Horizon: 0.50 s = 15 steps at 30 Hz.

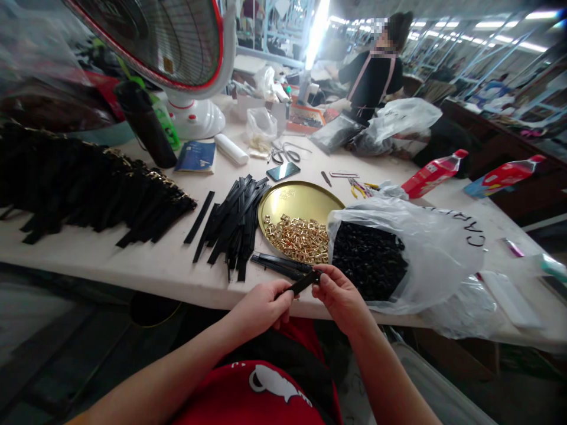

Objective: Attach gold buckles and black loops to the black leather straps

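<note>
A short black strap (305, 284) stretches between my two hands at the table's front edge. My left hand (271, 302) is closed on its near end, thumb on top. With thumb and fingers, my right hand (337, 293) pinches its far end; a small dark piece shows there, too small to make out. Just beyond, a few black strips (281, 265) lie flat. Behind them a round gold tray (305, 193) holds a heap of gold-coloured buckles (301, 239). Right of it, an open clear plastic bag (436, 254) is full of small black pieces (367, 260).
Left of the tray lie loose black strips (234, 221) and a long pile of strips with gold fittings (88, 189). A fan (195, 115), a black bottle (146, 127), a phone (283, 171), scissors (286, 154), pliers (358, 189) and red-labelled bottles (432, 177) stand or lie farther back. A person (376, 71) is beyond.
</note>
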Motion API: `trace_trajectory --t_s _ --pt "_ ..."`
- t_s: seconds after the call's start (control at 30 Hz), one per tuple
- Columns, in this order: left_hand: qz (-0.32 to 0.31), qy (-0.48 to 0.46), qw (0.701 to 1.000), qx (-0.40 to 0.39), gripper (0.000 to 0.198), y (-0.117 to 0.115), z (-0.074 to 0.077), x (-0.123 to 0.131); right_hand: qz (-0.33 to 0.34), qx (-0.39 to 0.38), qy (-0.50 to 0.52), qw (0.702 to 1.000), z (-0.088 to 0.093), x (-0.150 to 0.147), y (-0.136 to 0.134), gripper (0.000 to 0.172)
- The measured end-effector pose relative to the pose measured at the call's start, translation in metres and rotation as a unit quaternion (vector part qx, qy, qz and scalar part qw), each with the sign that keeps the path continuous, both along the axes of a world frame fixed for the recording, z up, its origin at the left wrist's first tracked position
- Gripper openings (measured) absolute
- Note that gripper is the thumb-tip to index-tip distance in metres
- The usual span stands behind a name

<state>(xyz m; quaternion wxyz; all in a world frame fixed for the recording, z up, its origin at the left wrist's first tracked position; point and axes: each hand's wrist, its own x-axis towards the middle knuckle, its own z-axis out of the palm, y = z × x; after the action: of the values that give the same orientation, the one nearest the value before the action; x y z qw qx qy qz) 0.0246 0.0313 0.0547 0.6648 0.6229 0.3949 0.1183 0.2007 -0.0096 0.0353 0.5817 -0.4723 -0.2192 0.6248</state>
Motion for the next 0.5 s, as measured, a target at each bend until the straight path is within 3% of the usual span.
trace_trajectory --t_s 0.17,0.4,0.5 --pt "-0.027 0.048 0.998 0.044 0.028 -0.007 0.003 -0.007 0.017 -0.007 -0.059 0.998 -0.006 0.001 -0.013 0.02" --pt "-0.025 -0.003 0.996 -0.081 0.028 -0.016 -0.002 -0.004 -0.016 0.047 -0.155 0.987 -0.008 -0.004 -0.02 0.019" --pt "-0.026 0.015 0.997 -0.078 0.028 -0.018 -0.005 -0.005 -0.045 0.09 -0.234 0.967 -0.006 -0.01 -0.024 0.017"
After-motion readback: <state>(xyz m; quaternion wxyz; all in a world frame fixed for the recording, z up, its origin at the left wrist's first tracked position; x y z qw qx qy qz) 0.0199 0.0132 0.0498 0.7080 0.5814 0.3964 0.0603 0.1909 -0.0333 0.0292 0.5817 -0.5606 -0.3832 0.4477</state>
